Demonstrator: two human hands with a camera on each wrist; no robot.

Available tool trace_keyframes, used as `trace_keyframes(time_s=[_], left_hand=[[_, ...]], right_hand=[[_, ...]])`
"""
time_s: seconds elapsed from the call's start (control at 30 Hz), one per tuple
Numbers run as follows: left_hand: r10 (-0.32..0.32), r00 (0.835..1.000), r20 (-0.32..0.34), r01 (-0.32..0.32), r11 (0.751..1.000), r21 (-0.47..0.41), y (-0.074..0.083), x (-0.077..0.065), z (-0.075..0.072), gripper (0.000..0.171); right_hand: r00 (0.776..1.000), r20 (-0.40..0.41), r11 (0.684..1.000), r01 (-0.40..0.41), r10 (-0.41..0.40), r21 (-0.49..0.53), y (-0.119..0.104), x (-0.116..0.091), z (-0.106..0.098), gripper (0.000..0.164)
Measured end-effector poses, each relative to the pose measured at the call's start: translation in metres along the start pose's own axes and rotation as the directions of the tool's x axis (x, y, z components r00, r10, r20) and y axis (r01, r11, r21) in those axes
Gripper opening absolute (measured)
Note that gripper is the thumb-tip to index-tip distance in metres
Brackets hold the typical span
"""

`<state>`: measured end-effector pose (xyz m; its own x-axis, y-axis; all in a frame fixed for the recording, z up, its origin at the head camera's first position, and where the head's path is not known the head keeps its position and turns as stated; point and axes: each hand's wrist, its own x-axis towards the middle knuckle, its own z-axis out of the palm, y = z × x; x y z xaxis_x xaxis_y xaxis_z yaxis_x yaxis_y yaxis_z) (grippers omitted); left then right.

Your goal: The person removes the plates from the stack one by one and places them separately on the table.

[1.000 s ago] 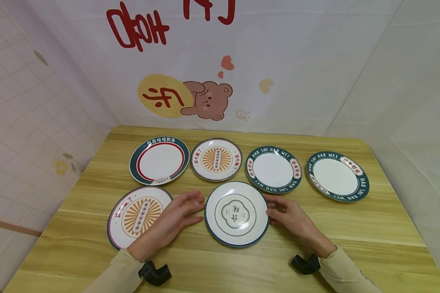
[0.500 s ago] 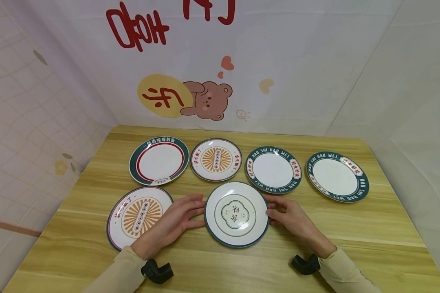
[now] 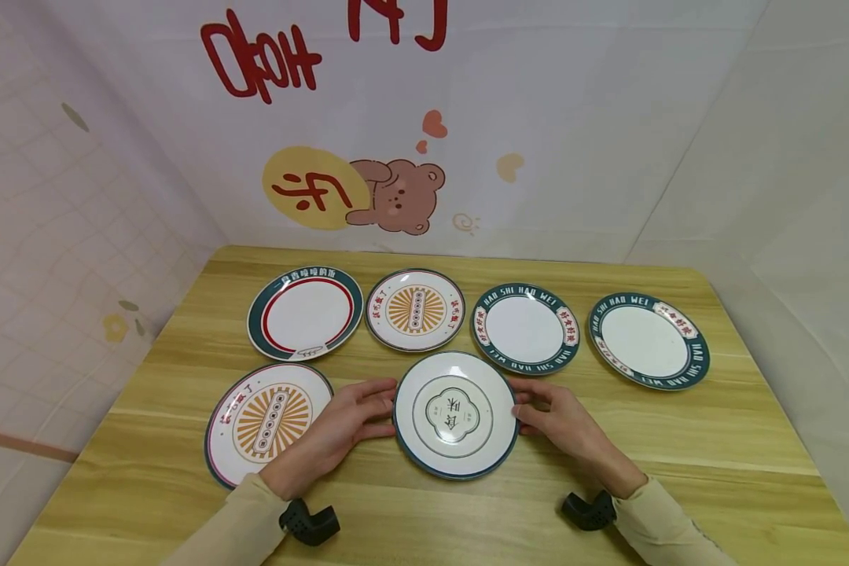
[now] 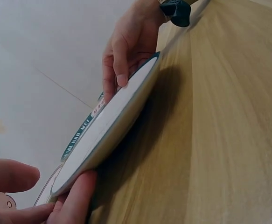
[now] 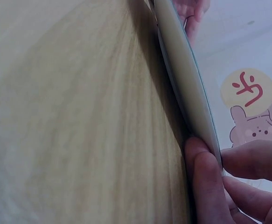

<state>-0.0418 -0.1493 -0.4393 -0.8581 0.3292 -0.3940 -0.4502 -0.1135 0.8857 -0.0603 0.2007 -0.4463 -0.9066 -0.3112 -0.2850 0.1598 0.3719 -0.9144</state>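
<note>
A white plate with a dark blue edge and a green emblem [image 3: 453, 456] is between my two hands at the middle front of the table. From the right, my right hand [image 3: 562, 420] pinches its rim, thumb on top and fingers beneath. My left hand [image 3: 343, 420] touches the opposite side. In the left wrist view, fingers [image 4: 82, 193] lie under the plate's edge [image 4: 119, 109], while the thumb [image 4: 14, 175] stays apart from it. Underneath, the plate [image 5: 187, 79] shows a shadow in the right wrist view; whether it is lifted I cannot tell.
Behind it stand a green-rimmed plate with a red ring [image 3: 310, 310], a small sunburst plate [image 3: 389, 324] and two green-rimmed plates [image 3: 526, 326] [image 3: 647, 339]. Another sunburst plate [image 3: 229, 440] lies beside my left forearm. A printed cloth wall [image 3: 573, 118] rises behind the wooden table [image 3: 467, 523].
My left hand has moved slightly right, from just beside the white plate to touching its edge. My right hand keeps its pinch, and the plates lie as before.
</note>
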Motion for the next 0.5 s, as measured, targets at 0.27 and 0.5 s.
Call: trace_keyframes(time_s=[0.27, 0.5], left_hand=[[0.048, 0.999, -0.015, -0.047, 0.995, 0.089, -0.0044, 0.0030, 0.0025, 0.054], [0.077, 0.996, -0.037, -0.070, 0.983, 0.167, -0.0052, 0.0035, 0.0055, 0.059]], right_hand=[[1.000, 0.005, 1.000, 0.005, -0.005, 0.007, -0.0005, -0.0001, -0.0003, 0.050], [1.000, 0.010, 1.000, 0.000, 0.000, 0.011, -0.0002, -0.0011, -0.0005, 0.051]])
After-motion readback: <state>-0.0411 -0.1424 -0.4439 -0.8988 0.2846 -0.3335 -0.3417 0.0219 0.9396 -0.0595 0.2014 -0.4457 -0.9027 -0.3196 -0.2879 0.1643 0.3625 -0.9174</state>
